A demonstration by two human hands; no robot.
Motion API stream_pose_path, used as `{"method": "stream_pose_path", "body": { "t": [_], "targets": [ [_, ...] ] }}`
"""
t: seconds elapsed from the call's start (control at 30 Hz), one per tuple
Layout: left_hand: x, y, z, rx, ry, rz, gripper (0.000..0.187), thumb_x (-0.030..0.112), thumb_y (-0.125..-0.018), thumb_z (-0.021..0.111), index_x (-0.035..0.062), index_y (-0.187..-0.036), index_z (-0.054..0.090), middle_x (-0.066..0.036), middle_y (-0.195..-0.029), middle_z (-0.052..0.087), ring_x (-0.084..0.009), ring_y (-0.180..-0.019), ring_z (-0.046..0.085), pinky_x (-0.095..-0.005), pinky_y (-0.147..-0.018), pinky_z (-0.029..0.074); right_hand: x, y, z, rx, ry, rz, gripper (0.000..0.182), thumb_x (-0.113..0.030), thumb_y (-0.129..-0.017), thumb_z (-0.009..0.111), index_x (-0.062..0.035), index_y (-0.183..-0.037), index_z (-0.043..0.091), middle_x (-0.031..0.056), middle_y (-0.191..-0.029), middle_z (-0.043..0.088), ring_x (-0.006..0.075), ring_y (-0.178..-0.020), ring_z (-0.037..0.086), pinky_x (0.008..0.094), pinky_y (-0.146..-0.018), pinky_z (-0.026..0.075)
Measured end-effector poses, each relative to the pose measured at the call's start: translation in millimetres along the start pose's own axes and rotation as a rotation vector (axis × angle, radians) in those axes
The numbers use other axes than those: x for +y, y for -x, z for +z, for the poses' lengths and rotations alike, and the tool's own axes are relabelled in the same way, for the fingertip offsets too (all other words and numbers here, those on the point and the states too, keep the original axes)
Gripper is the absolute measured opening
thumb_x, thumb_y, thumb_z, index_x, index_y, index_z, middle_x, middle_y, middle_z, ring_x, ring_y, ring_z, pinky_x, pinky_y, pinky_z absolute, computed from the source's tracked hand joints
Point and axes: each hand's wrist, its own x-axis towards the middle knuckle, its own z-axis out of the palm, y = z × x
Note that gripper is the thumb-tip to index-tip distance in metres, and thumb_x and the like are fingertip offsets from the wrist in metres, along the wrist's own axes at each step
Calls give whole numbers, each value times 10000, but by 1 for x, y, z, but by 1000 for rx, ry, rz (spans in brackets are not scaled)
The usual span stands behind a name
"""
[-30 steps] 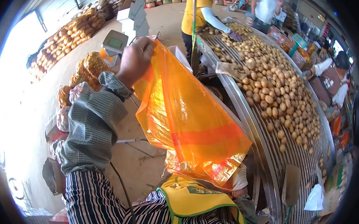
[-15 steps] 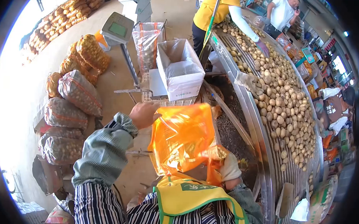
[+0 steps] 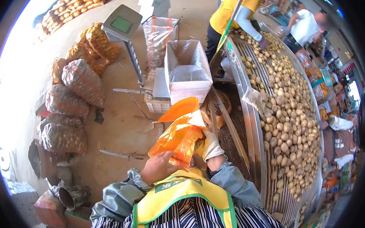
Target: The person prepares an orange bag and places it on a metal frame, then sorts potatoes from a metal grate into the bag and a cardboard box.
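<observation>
An orange plastic bag (image 3: 177, 140) hangs crumpled between my hands in front of my yellow apron, its top part folded over. My left hand (image 3: 160, 167) is bare, with its fingers closed on the bag's lower left edge. On the other side my right hand (image 3: 209, 146), in a whitish glove, grips the bag's right edge; some of its fingers are hidden. Just beyond the bag stands a white carton (image 3: 188, 84) with a clear plastic liner.
Potatoes (image 3: 286, 125) cover a slatted metal sorting table (image 3: 252, 132) at right, with a pale knitted glove (image 3: 253, 97) on its rim. A scale display (image 3: 122, 24) rises behind the carton. Filled sacks (image 3: 66, 100) lie at left. A co-worker in yellow (image 3: 230, 15) reaches over the potatoes.
The bag, spread wide before, is now bunched up and smaller. My left hand has come down toward my body; my right hand has moved up and inward. The view has shifted slightly.
</observation>
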Motion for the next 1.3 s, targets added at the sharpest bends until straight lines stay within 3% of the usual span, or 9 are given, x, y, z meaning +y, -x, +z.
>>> {"method": "stream_pose_path", "body": {
  "t": [0.17,0.27,0.33,0.37,0.6,0.73,0.9,1.13,1.3],
  "targets": [
    [2,-20,26,272,-127,-148,674,414,-817,752,32,-1321,521,-201,-1214,634,-380,-1121,608,-453,-987,474,-31,31,48,-28,32,85,235,-253,-1019,514,-54,-1040,637,82,-845,718,227,-668,702,425,-649,624],
    [-12,-34,26,415,-120,-81,544,277,-810,774,24,-1256,594,-206,-1148,666,-365,-1007,648,-452,-870,527,-46,26,50,-71,30,148,254,-278,-1029,497,-63,-1056,629,71,-814,719,223,-639,701,434,-636,622],
    [-19,-45,18,354,75,31,274,205,-847,730,17,-1044,697,-167,-936,706,-340,-952,674,-435,-839,537,-60,23,50,-121,21,189,260,-289,-1033,489,-70,-1063,625,66,-805,720,220,-632,701,436,-634,621],
    [-16,-50,17,511,112,23,119,123,-865,701,8,-892,713,-128,-802,694,-271,-802,692,-393,-714,550,-68,22,51,-142,33,181,258,-289,-1036,478,-77,-1076,620,66,-807,720,215,-630,701,436,-629,620],
    [22,-76,-65,531,366,-146,122,90,-915,658,-29,-932,681,-69,-695,622,-81,-636,556,-263,-578,456,-87,45,59,-86,323,12,346,-406,-1005,543,-89,-1127,613,104,-924,712,203,-699,687,390,-669,600],
    [34,-93,-79,419,479,-125,133,100,-925,664,-32,-914,678,-31,-730,660,-70,-657,576,-250,-598,470,-68,81,71,-356,670,85,451,-481,-948,634,-69,-1128,668,104,-938,718,187,-785,682,339,-760,571],
    [37,-101,-56,129,806,-121,177,112,-928,687,-59,-966,703,-21,-777,677,-70,-702,596,-248,-640,501,-15,77,80,-339,1309,-312,371,-324,-902,744,-9,-1090,686,53,-857,688,136,-768,633,276,-729,517],
    [33,-77,-43,-81,850,-7,233,127,-939,674,-70,-1062,686,-56,-881,679,-109,-774,615,-277,-713,534,6,104,77,-137,1249,-198,317,-262,-913,735,-26,-1123,704,35,-912,711,95,-769,600,276,-737,513],
    [31,-57,-56,-191,795,-99,177,118,-948,673,-36,-1034,687,-33,-892,677,-95,-768,621,-256,-707,534,24,121,71,-234,1186,-157,281,-226,-923,727,-44,-1137,713,1,-937,708,97,-796,589,278,-765,509]
  ]
}}
